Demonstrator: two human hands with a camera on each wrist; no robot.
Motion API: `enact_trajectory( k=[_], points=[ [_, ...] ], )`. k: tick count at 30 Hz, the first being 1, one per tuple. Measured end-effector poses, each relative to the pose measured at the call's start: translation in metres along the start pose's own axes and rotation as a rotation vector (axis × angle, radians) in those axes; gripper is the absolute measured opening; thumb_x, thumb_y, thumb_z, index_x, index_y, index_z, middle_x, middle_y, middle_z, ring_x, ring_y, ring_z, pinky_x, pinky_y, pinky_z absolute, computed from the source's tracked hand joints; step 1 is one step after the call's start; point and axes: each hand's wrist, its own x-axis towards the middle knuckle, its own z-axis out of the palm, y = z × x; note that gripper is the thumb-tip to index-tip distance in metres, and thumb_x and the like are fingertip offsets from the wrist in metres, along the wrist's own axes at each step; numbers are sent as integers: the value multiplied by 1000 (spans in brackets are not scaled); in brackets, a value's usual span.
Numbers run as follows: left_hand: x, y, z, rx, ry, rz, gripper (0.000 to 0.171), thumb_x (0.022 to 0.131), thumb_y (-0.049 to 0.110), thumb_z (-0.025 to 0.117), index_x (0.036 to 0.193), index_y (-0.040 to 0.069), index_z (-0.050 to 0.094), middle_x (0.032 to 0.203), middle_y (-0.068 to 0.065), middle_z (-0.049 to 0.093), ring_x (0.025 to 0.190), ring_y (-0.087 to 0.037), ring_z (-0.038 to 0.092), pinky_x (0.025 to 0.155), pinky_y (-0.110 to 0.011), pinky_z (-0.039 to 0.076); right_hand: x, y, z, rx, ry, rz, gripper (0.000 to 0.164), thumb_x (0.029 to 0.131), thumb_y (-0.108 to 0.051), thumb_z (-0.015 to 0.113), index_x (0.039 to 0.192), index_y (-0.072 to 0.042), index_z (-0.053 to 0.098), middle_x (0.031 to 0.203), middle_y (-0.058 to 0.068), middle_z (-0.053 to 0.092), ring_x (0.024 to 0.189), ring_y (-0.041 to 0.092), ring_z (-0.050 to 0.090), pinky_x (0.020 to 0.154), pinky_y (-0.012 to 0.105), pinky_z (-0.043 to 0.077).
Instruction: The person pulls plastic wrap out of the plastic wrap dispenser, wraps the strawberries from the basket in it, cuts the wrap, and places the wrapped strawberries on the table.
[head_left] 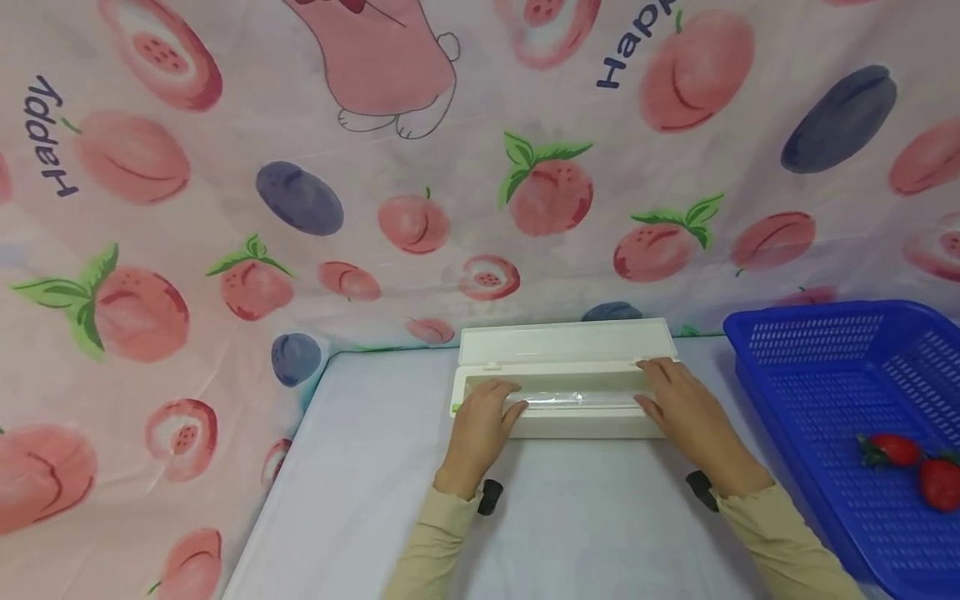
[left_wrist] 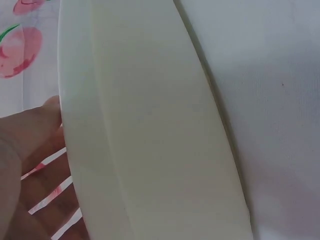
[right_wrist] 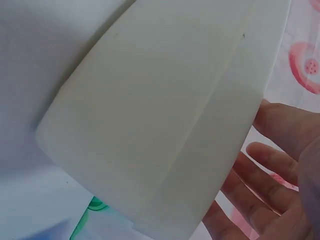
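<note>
A long white cling film box (head_left: pixel 585 427) lies on the table with its hinged lid (head_left: pixel 570 340) raised at the back. Inside it is a roll of clear plastic film (head_left: pixel 558 399). My left hand (head_left: pixel 480 425) reaches over the left end of the box, thumb and fingertips by the roll's left part. At the other end my right hand (head_left: pixel 686 412) has its thumb close to the roll's right part and its fingertips near the hinge. Both wrist views show the box's front wall (left_wrist: pixel 155 120) and spread fingers (right_wrist: pixel 265 187) beyond the rim; the wall hides the roll there.
A blue plastic basket (head_left: pixel 795 433) stands on the right, with strawberries (head_left: pixel 891 450) in it. White cloth (head_left: pixel 375 467) covers the table. Behind and to the left hangs a pink fruit-print curtain (head_left: pixel 420 292), close to the raised lid.
</note>
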Motion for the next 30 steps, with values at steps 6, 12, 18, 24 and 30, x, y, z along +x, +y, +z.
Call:
enact_trajectory(
  k=[6, 12, 18, 24, 30],
  points=[
    [4, -2, 2, -16, -31, -14, 28, 93, 28, 70, 114, 9, 72, 109, -3, 74, 108, -21, 66, 92, -37, 54, 5, 2, 1, 36, -14, -9, 44, 81, -1, 78, 118, 9, 56, 106, 23, 61, 98, 39, 61, 83, 52, 54],
    [9, -4, 5, -26, -47, 1, 26, 93, 29, 70, 113, 11, 73, 103, -1, 74, 102, -18, 68, 85, -34, 56, 9, 5, 3, 50, -19, -27, 42, 76, 3, 81, 113, 8, 60, 101, 20, 62, 94, 35, 62, 80, 49, 55],
    [13, -5, 5, -75, -74, -3, 20, 95, 27, 68, 106, 12, 75, 98, 0, 75, 91, -15, 69, 78, -30, 56, 15, 6, 2, 1, -90, 2, 35, 77, -3, 82, 107, 4, 66, 98, 15, 66, 91, 33, 63, 77, 47, 55],
    [16, -5, 3, -103, -126, 3, 17, 96, 26, 67, 101, 13, 76, 96, 1, 75, 91, -14, 69, 82, -32, 56, 19, 6, 0, 12, -161, 53, 32, 77, -4, 82, 105, 1, 67, 94, 14, 68, 87, 31, 65, 70, 45, 56],
    [19, -7, 3, -99, -171, 5, 21, 98, 29, 64, 100, 13, 76, 94, 2, 75, 89, -13, 69, 81, -31, 55, 21, 7, 0, 46, -204, 100, 29, 80, -4, 80, 105, 1, 67, 90, 14, 70, 84, 31, 67, 68, 45, 56]
  ],
)
